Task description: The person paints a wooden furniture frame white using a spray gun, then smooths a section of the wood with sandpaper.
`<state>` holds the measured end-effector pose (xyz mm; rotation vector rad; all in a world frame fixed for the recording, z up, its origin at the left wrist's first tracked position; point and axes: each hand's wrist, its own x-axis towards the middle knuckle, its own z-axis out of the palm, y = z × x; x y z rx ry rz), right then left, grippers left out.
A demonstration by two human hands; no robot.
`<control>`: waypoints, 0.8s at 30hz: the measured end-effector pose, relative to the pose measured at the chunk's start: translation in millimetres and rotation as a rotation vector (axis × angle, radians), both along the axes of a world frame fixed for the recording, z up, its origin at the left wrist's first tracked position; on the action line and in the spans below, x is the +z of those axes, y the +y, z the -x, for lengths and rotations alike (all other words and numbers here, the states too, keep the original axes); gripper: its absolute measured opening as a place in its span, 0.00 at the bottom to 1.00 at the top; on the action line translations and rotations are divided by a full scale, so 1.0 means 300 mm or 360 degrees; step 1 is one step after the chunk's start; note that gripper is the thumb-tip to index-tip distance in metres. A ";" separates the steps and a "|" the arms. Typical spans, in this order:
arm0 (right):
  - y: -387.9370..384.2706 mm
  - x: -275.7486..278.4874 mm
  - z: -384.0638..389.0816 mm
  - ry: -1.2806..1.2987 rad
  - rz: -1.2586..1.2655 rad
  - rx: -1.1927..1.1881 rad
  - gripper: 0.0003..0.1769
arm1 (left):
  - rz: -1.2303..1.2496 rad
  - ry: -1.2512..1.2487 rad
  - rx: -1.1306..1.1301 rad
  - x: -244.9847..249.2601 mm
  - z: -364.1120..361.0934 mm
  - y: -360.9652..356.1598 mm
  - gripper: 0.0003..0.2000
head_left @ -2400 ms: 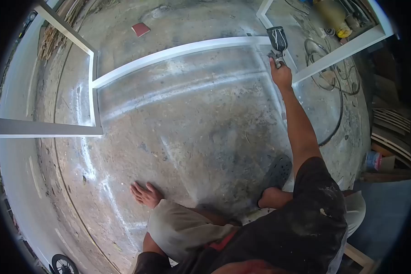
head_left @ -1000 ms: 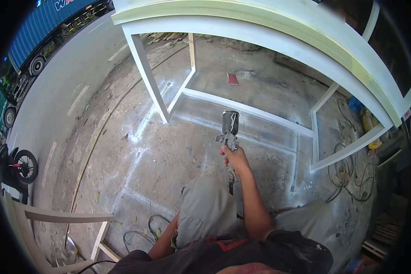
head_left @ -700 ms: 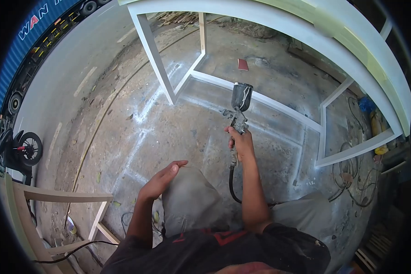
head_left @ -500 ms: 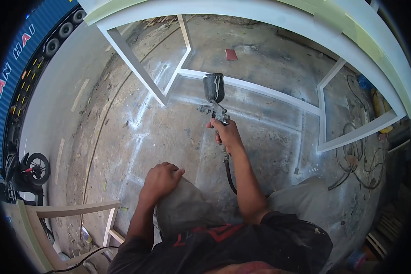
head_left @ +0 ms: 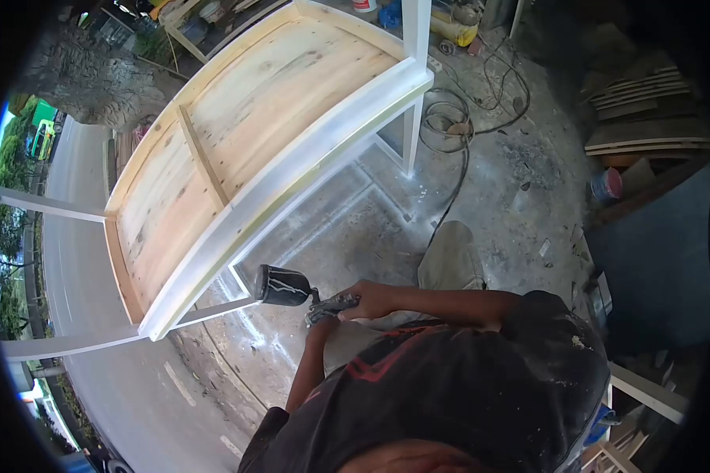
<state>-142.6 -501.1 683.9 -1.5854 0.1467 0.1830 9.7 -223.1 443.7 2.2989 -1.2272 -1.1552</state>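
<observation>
My right hand [head_left: 364, 301] is closed round the grip of a spray gun [head_left: 327, 309], whose dark paint cup [head_left: 285, 284] has whitish drips and lies tilted to the left. My left hand [head_left: 322, 327] is up against the gun from below; its fingers are mostly hidden. Beyond the gun, an upturned wooden table frame [head_left: 315, 162] shows a white-painted curved edge with a strip of pale tape. Its underside panel [head_left: 268, 94] is bare wood with a cross brace.
Coiled hose [head_left: 467, 130] lies on the concrete floor at upper right. Stacked boards [head_left: 647, 142] and a paint bucket [head_left: 607, 185] stand at the right. White legs stick out at the left, beside the road [head_left: 87, 276]. A tree trunk [head_left: 102, 87] is at upper left.
The view has swung round, bringing the table frame's underside into sight. My left hand has left my knee and come to the spray gun, which now points differently in my right hand.
</observation>
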 end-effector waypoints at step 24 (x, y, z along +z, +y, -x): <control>0.713 2.261 0.643 0.0893 0.1798 -0.3325 0.23 | 0.0657 0.0895 -0.1292 0.963 1.013 -1.073 0.23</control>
